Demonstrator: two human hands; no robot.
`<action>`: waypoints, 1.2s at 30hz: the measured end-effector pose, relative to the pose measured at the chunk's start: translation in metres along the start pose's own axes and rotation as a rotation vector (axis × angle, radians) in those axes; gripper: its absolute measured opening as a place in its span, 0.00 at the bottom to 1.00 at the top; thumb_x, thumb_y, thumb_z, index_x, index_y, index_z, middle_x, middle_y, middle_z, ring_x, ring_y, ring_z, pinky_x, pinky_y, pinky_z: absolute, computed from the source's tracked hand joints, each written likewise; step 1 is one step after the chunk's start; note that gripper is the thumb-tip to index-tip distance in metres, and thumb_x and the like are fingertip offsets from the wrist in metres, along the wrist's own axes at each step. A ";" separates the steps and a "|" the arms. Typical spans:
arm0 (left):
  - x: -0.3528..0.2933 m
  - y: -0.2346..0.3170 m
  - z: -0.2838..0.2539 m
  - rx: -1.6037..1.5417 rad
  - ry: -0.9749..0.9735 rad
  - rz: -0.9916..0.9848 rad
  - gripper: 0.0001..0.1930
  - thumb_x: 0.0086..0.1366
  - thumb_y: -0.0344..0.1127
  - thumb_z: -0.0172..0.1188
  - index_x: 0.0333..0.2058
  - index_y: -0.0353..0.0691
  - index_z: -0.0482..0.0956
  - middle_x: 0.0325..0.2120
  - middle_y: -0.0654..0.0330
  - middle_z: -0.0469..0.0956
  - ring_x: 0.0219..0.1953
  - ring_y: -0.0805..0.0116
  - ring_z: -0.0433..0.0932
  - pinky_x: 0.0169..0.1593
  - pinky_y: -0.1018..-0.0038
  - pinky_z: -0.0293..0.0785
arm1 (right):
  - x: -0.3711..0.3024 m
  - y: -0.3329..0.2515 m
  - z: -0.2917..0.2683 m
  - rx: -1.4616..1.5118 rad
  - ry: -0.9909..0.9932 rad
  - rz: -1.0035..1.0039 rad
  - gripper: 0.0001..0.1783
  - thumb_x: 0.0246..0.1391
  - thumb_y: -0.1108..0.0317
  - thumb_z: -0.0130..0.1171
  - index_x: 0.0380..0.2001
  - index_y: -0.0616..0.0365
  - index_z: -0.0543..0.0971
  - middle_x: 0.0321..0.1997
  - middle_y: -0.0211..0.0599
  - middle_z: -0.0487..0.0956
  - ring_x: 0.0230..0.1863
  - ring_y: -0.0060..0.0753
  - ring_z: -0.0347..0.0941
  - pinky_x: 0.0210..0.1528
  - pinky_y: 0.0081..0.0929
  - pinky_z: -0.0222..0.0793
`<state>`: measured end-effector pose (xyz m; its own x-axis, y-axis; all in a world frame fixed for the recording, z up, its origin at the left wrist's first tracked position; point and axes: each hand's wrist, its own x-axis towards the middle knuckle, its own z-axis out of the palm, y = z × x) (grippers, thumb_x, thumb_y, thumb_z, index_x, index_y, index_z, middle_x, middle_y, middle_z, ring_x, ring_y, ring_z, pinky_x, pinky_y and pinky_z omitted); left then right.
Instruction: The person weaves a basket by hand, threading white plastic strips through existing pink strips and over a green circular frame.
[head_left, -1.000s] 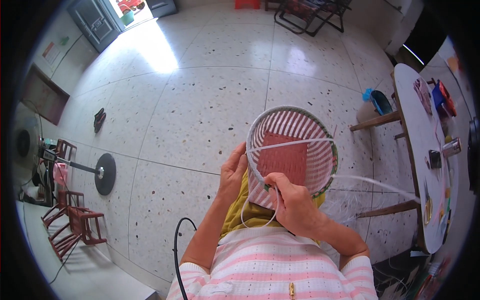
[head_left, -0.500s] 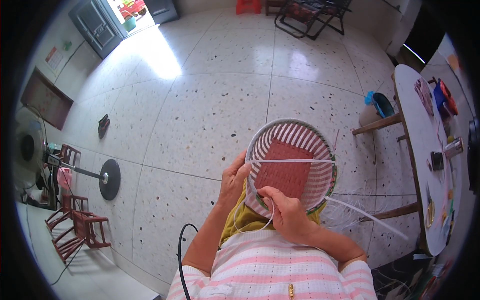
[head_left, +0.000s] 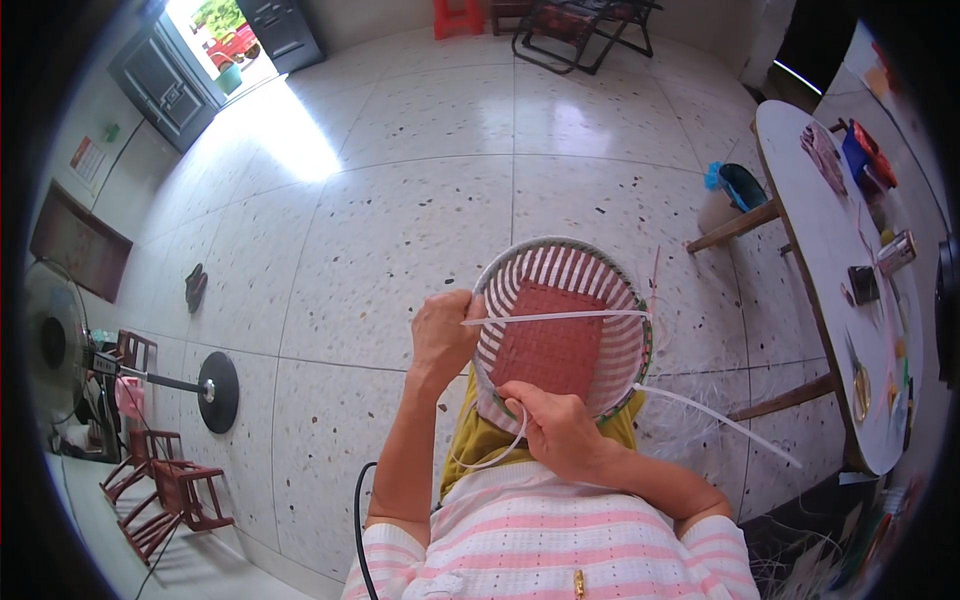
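A round woven basket (head_left: 550,345) sits over my lap, with a red woven bottom, red-and-white striped sides and green on its rim. My left hand (head_left: 445,335) is closed at its left rim, pinching a white plastic strip (head_left: 560,317) that stretches across the opening to the right rim. At the near rim, my right hand (head_left: 562,432) is closed on a thin white strip, which hangs from it in a loop (head_left: 490,463). Another white strip end (head_left: 715,425) sticks out from the basket's lower right side. The fingertips of both hands are partly hidden.
Right of me stands a white oval table (head_left: 800,230) with cloth, scissors and a cup. A bin (head_left: 735,195) and loose pale strands (head_left: 690,410) lie near it. On the left are a standing fan (head_left: 215,392), small red chairs (head_left: 185,490) and a shoe (head_left: 196,287).
My left hand has moved outward to the left and turned, with the strip across the basket now reaching past the rim to it. My right hand stays at the near rim.
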<state>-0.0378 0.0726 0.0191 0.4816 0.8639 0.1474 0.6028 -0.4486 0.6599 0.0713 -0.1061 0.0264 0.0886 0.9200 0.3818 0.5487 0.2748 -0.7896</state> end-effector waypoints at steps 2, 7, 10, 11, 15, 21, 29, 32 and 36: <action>0.002 0.003 -0.003 0.077 -0.017 0.011 0.18 0.66 0.42 0.54 0.23 0.34 0.78 0.23 0.42 0.77 0.30 0.41 0.78 0.35 0.53 0.71 | 0.001 0.001 -0.001 0.032 -0.009 0.026 0.11 0.60 0.74 0.55 0.46 0.66 0.75 0.34 0.54 0.82 0.31 0.53 0.80 0.30 0.41 0.75; 0.011 0.008 -0.004 0.071 -0.070 0.028 0.19 0.68 0.45 0.53 0.24 0.35 0.78 0.22 0.43 0.78 0.31 0.40 0.79 0.35 0.52 0.72 | 0.000 0.004 0.002 0.004 0.015 -0.007 0.11 0.60 0.73 0.56 0.45 0.66 0.75 0.32 0.54 0.81 0.30 0.53 0.80 0.30 0.41 0.75; 0.024 0.010 0.001 0.160 -0.057 0.080 0.20 0.68 0.46 0.53 0.24 0.35 0.78 0.23 0.44 0.78 0.32 0.40 0.79 0.36 0.51 0.72 | -0.002 0.004 0.005 -0.007 0.019 -0.024 0.11 0.60 0.72 0.57 0.44 0.66 0.75 0.30 0.54 0.81 0.29 0.53 0.80 0.30 0.42 0.74; 0.027 0.010 0.002 0.245 -0.050 0.104 0.20 0.69 0.46 0.53 0.24 0.35 0.78 0.23 0.44 0.79 0.32 0.40 0.79 0.36 0.51 0.73 | -0.003 0.004 0.006 -0.022 0.028 -0.044 0.10 0.60 0.72 0.57 0.43 0.66 0.75 0.29 0.53 0.80 0.29 0.53 0.79 0.30 0.42 0.74; 0.030 0.009 0.002 0.314 -0.079 0.154 0.20 0.69 0.45 0.53 0.23 0.35 0.77 0.24 0.43 0.79 0.32 0.41 0.80 0.36 0.52 0.73 | -0.004 0.004 0.005 -0.016 0.011 -0.006 0.10 0.60 0.72 0.57 0.43 0.66 0.75 0.28 0.53 0.80 0.29 0.53 0.79 0.30 0.43 0.74; 0.017 0.002 -0.009 -0.182 -0.135 0.030 0.13 0.68 0.30 0.51 0.46 0.39 0.82 0.33 0.45 0.81 0.37 0.49 0.81 0.42 0.65 0.75 | 0.007 0.000 -0.007 0.135 0.012 0.005 0.07 0.61 0.71 0.57 0.39 0.65 0.77 0.32 0.53 0.80 0.34 0.56 0.79 0.34 0.42 0.76; -0.036 0.000 -0.021 -0.092 -0.180 0.463 0.26 0.54 0.12 0.56 0.52 0.40 0.78 0.64 0.49 0.67 0.69 0.47 0.60 0.69 0.55 0.58 | 0.013 0.014 -0.028 -0.030 0.058 -0.036 0.09 0.61 0.72 0.57 0.41 0.66 0.76 0.31 0.53 0.80 0.33 0.55 0.80 0.32 0.41 0.76; -0.038 0.003 -0.027 0.019 -0.171 0.555 0.21 0.55 0.25 0.66 0.49 0.43 0.80 0.59 0.50 0.73 0.68 0.48 0.62 0.67 0.53 0.61 | 0.026 0.023 -0.048 -0.042 0.079 -0.081 0.08 0.61 0.73 0.56 0.42 0.66 0.76 0.31 0.55 0.81 0.32 0.52 0.81 0.32 0.38 0.77; -0.032 0.003 -0.015 -0.015 -0.138 0.713 0.17 0.52 0.35 0.70 0.41 0.39 0.81 0.48 0.53 0.80 0.61 0.52 0.72 0.67 0.51 0.62 | 0.032 0.046 -0.080 0.106 -0.081 0.022 0.09 0.60 0.74 0.57 0.42 0.65 0.79 0.35 0.51 0.83 0.33 0.46 0.83 0.35 0.30 0.78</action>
<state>-0.0608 0.0466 0.0274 0.8307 0.3250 0.4520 0.1038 -0.8881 0.4477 0.1664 -0.0862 0.0407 0.0302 0.9446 0.3269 0.4558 0.2781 -0.8455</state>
